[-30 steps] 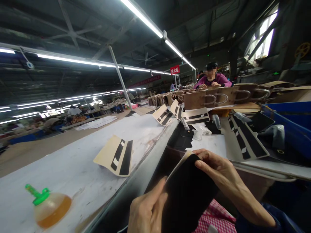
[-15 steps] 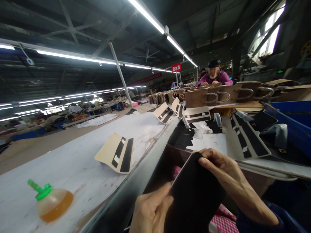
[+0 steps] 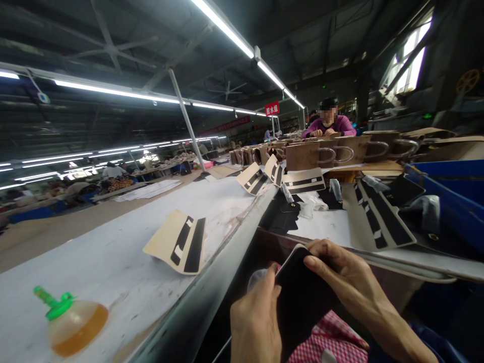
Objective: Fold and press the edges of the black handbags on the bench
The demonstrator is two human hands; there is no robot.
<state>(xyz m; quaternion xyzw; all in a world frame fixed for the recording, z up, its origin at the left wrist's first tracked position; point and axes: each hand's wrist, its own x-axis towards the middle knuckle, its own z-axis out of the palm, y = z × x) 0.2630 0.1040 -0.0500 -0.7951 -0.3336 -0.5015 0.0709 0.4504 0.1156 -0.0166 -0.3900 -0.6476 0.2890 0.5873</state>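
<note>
A flat black leather piece [image 3: 302,297] with a pale edge is held low in front of me, over a red-and-white checked cloth [image 3: 328,340]. My left hand [image 3: 257,322] grips its lower left edge, with the thumb raised along it. My right hand [image 3: 340,275] curls over its top right corner, fingers pressed together on it. Something small and translucent shows just above my left thumb; I cannot make it out.
A white conveyor belt [image 3: 113,262] runs on the left with a tan card with black strips [image 3: 177,242] and a glue bottle with a green nozzle [image 3: 71,320]. More cards [image 3: 378,217] lie on the right bench, beside a blue bin [image 3: 449,191]. A co-worker in purple [image 3: 333,126] sits behind brown bags [image 3: 325,151].
My left hand has slid up and right along the black piece. The piece has dropped lower and turned, and my right hand came down with it.
</note>
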